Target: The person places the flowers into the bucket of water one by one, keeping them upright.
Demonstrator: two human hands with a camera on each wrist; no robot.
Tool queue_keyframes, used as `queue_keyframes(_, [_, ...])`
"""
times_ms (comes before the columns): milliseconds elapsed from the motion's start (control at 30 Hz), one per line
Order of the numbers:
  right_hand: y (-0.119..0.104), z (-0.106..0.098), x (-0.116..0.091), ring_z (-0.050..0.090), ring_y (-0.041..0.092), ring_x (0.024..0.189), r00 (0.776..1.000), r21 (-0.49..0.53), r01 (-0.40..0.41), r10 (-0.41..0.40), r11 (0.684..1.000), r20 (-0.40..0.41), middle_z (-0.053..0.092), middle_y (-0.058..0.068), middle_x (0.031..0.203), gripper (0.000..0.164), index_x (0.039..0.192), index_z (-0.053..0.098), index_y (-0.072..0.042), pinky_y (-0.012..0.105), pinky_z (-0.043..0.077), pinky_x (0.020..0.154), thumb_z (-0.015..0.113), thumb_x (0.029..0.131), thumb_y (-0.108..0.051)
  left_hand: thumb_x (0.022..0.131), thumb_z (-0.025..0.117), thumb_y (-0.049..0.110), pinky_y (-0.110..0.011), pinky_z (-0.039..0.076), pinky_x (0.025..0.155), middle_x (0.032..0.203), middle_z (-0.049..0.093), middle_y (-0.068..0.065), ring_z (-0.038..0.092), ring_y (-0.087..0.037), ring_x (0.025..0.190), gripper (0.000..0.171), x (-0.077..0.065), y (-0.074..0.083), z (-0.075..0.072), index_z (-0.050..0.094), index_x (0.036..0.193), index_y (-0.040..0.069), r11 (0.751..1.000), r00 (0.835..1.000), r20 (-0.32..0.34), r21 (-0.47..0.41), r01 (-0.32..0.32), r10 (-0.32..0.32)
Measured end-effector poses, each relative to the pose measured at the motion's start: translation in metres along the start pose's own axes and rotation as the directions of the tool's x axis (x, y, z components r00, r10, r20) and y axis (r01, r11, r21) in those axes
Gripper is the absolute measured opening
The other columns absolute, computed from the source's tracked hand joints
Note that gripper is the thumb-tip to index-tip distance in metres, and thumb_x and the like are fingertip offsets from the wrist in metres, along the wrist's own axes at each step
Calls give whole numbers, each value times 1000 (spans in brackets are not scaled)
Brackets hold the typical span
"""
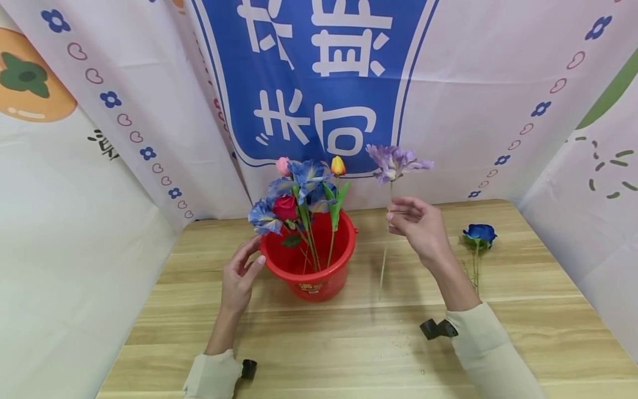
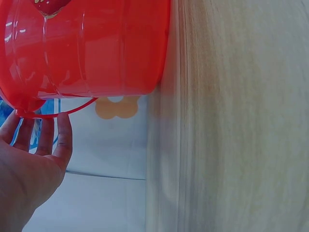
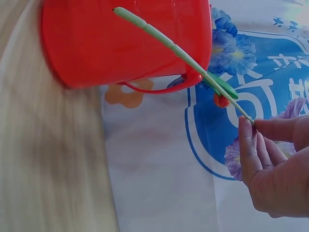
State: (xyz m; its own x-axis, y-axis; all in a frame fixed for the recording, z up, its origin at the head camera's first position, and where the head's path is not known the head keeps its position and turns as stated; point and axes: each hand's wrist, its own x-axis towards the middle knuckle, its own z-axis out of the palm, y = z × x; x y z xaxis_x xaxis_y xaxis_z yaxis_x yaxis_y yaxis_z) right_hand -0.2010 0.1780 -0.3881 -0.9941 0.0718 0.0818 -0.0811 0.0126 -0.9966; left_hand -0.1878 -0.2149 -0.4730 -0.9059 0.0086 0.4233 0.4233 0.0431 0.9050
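Note:
A red plastic bucket stands on the table with several artificial flowers inside, among them blue irises, a red rose, a pink bud and a yellow-red tulip. My left hand touches the bucket's left side by the rim, its fingers fairly straight against the handle joint. Right of the bucket, my right hand pinches the stem of a purple artificial flower between thumb and fingers. That flower is upright above the table, its stem's lower end hanging free.
A dark blue rose lies on the wooden table at the right. Behind the bucket hangs a white printed cloth with a blue panel. Small specks dot the tabletop near the right wrist. Each wrist wears a black camera.

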Motion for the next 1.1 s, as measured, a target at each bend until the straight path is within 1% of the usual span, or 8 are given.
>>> queue_keyframes(167, [-8, 5, 5, 74, 8, 102, 1000, -4, 20, -20, 1000, -7, 70, -1, 116, 44, 144, 60, 4, 28, 67, 86, 70, 101, -1, 102, 63, -4, -20, 58, 103, 145, 64, 3, 61, -13, 132, 45, 0, -1, -1, 59, 147, -6, 1000, 1000, 2, 1, -6, 6])
queue_keyframes(467, [-18, 15, 14, 74, 8, 101, 1000, 33, 20, -20, 999, -7, 71, -2, 116, 45, 143, 61, 3, 27, 67, 86, 71, 100, -1, 103, 63, -3, -20, 58, 103, 145, 64, 1, 61, -14, 132, 45, 0, -2, -2, 59, 148, -7, 1000, 1000, 4, -7, -21, 21])
queue_keyframes(700, [-28, 22, 19, 75, 12, 100, 998, 71, 58, -56, 996, -29, 73, -1, 113, 44, 140, 63, 3, 27, 67, 83, 73, 98, 1, 102, 62, -5, -20, 59, 102, 145, 64, 3, 61, -13, 132, 46, 0, -1, -2, 58, 148, -7, 1000, 1000, 5, -3, -11, 11])
queue_keyframes(900, [-36, 30, 22, 75, 11, 99, 996, 82, 85, -83, 993, -27, 73, 2, 114, 43, 140, 64, 3, 29, 67, 84, 73, 98, 1, 102, 62, -6, -21, 59, 102, 144, 64, 4, 61, -13, 132, 46, 0, 0, -1, 58, 147, -8, 1000, 1000, 9, -6, -8, 8])
queue_keyframes(1000, [-40, 34, 25, 74, 11, 98, 995, 84, 100, -98, 991, -30, 72, 5, 116, 43, 140, 64, 3, 28, 67, 84, 73, 98, 1, 102, 62, -6, -20, 59, 102, 144, 65, 4, 61, -13, 132, 46, 0, 0, -1, 58, 147, -8, 1000, 1000, 10, -3, -7, 7])
queue_keyframes(1100, [-42, 37, 27, 74, 12, 97, 993, 96, 117, -113, 989, -40, 72, 5, 115, 43, 140, 64, 3, 28, 67, 82, 73, 97, 3, 102, 62, -5, -20, 59, 102, 144, 64, 3, 61, -13, 132, 46, 0, 0, -1, 58, 147, -7, 1000, 1000, 10, 3, -3, 3])
